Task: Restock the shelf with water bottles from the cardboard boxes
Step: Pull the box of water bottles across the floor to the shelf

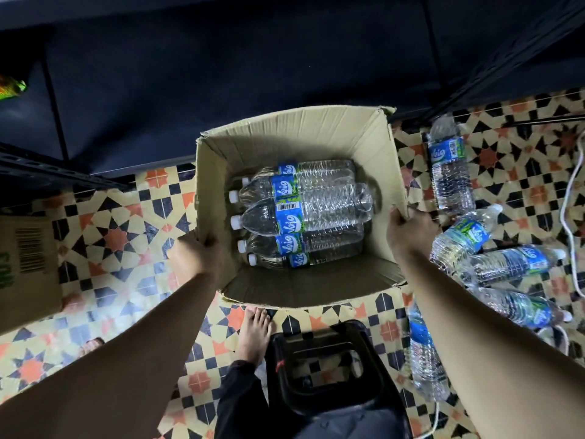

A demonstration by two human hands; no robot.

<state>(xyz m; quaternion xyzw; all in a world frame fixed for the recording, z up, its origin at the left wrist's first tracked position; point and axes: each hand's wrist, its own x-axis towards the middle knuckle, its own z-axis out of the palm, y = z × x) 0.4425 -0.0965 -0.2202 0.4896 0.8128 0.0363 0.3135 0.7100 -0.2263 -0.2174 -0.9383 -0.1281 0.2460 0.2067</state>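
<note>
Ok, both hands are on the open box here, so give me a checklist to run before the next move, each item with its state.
1. Left hand grips the cardboard box by its left wall: ok.
2. Right hand grips the right wall: ok.
3. Bottles in the box lie flat, caps pointing left: ok.
4. Floor to the right free of loose bottles: not ok, several lie scattered there.
5. Black stool and bare foot clear of the box: not ok, both sit close to its near edge.
6. Room on the dark shelf: cannot tell, too dark.
</note>
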